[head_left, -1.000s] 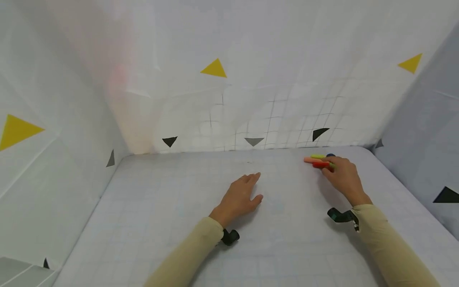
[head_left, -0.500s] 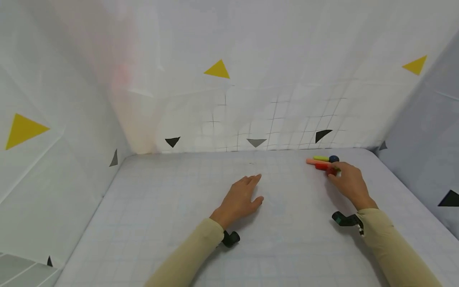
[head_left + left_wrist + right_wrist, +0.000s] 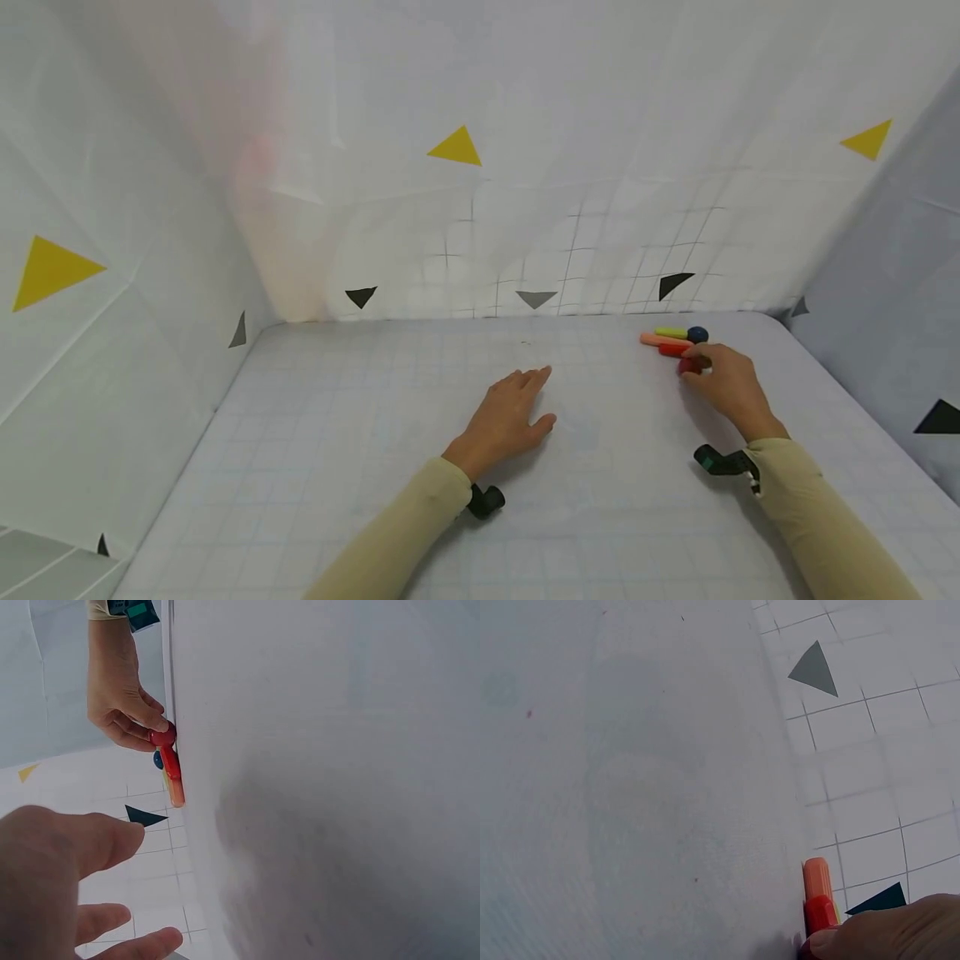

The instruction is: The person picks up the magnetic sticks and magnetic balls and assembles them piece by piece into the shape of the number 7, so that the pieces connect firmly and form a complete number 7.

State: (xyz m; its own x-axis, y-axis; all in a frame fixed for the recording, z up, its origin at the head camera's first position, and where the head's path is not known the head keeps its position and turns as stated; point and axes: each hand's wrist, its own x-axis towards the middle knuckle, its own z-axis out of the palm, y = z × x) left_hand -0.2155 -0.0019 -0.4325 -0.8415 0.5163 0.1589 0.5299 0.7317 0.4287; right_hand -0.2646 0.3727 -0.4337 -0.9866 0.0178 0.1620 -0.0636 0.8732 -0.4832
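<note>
My right hand [image 3: 729,385] pinches a dark red ball [image 3: 688,366] between thumb and fingers at the far right of the table. In the left wrist view this red ball [image 3: 163,735] sits at the near end of a red stick [image 3: 172,762]; whether the two are joined I cannot tell. Behind the red stick [image 3: 672,350] lie an orange stick [image 3: 656,339] and a yellow-green stick [image 3: 670,332], with a dark blue ball [image 3: 697,334] at the latter's right end. My left hand [image 3: 501,418] holds nothing, fingers extended, over mid-table.
A white, faintly gridded cloth covers the table [image 3: 337,467]. White sheets form the back wall [image 3: 585,100] and both sides, marked with yellow and dark triangles. Each wrist wears a small black camera. The sticks lie close to the table's back edge.
My right hand has drawn slightly back toward me from the sticks. The dark red ball now shows between its fingers, and the green bit seen there earlier is out of sight. The left hand barely moved.
</note>
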